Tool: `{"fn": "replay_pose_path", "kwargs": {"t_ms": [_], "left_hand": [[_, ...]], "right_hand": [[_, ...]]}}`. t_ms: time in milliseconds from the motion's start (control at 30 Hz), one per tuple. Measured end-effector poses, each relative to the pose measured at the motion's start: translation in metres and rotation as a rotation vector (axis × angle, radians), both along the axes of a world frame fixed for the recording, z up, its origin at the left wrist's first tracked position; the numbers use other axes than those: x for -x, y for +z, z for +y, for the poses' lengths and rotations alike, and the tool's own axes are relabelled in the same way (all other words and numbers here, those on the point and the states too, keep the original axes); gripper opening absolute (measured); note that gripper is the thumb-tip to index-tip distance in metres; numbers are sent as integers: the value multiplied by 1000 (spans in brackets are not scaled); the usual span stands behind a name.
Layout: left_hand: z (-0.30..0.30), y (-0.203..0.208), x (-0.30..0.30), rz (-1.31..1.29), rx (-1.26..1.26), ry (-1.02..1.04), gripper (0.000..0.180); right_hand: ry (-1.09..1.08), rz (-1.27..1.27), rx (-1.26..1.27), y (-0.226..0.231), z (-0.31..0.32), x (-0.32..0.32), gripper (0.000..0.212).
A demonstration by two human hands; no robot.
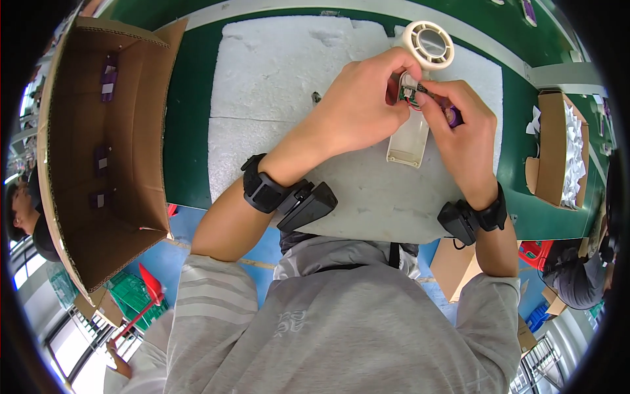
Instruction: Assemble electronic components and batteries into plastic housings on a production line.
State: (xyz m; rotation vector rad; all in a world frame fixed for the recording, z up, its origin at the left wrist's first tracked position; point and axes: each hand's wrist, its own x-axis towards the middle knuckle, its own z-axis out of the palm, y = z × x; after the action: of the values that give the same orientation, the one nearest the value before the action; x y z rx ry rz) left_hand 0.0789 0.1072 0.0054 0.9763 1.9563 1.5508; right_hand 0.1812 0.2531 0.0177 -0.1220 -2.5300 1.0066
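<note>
A cream handheld fan point(428, 44) lies on the work surface, its round head away from me and its hollow handle point(405, 146) pointing toward me. My left hand point(367, 95) is closed on the fan's neck and upper handle, thumb and fingers on either side of a small green circuit board point(408, 93). My right hand point(463, 121) pinches at the board's right side, where a thin red wire shows. What exactly sits between those fingertips is hidden. A purple cylindrical battery point(453, 117) shows under the right hand's fingers. Both wrists wear black strapped devices.
White foam sheets point(282, 72) and a grey mat point(348, 190) cover part of the green table point(187, 118). At left stands a large open cardboard box point(141, 164) with purple pieces inside. A smaller box point(548, 151) of white scraps is at right. Other people are at both sides.
</note>
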Motion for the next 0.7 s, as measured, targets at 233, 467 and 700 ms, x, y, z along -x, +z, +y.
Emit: {"fn": "replay_pose_path", "kwargs": {"t_ms": [233,467,700], "left_hand": [[-2,9,4,-85,89,-74,34],[-3,8,4,-99,67,-73,34],[-3,7,7,-213,16,-85,30]], "right_hand": [[0,-36,17,4,3,-1,14],[18,39,-22,0,5,1,15],[-62,-34,49,1,6,-3,19]]}}
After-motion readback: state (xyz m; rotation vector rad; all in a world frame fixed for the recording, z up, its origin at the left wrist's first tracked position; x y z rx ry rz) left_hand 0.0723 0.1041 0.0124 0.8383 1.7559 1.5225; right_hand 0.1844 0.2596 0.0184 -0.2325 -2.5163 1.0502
